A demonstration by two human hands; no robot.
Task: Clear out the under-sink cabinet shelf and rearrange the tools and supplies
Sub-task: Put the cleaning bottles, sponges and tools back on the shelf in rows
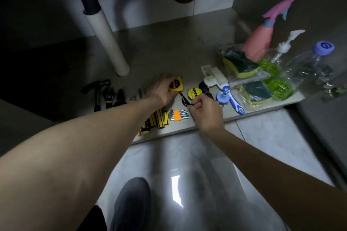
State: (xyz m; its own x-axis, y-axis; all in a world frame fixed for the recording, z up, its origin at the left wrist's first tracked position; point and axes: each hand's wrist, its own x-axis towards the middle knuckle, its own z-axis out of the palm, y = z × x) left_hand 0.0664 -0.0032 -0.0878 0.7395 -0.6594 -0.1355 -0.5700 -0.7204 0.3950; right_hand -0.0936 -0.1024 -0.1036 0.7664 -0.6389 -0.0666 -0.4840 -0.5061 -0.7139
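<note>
My left hand [162, 89] grips a yellow tape measure [176, 84] on the grey cabinet shelf [169, 48]. My right hand [205, 109] pinches the tape measure's black wrist strap [184, 99], just in front of it. Left of my hands lie a hammer [97, 90], a wrench [109, 97] and pliers [120, 97]. Yellow-and-black screwdrivers [159, 118] and a hex key set [178, 114] lie under my left wrist. A yellow roll of tape [193, 93] sits beside my right hand.
A white drain pipe [107, 41] stands on the shelf at the left. At the right sit a blue-and-white brush [230, 97], bagged sponges [240, 65], a pink spray bottle [262, 41], a pump bottle [281, 50] and a clear bottle [308, 62]. My shoe [131, 204] rests on the tiled floor.
</note>
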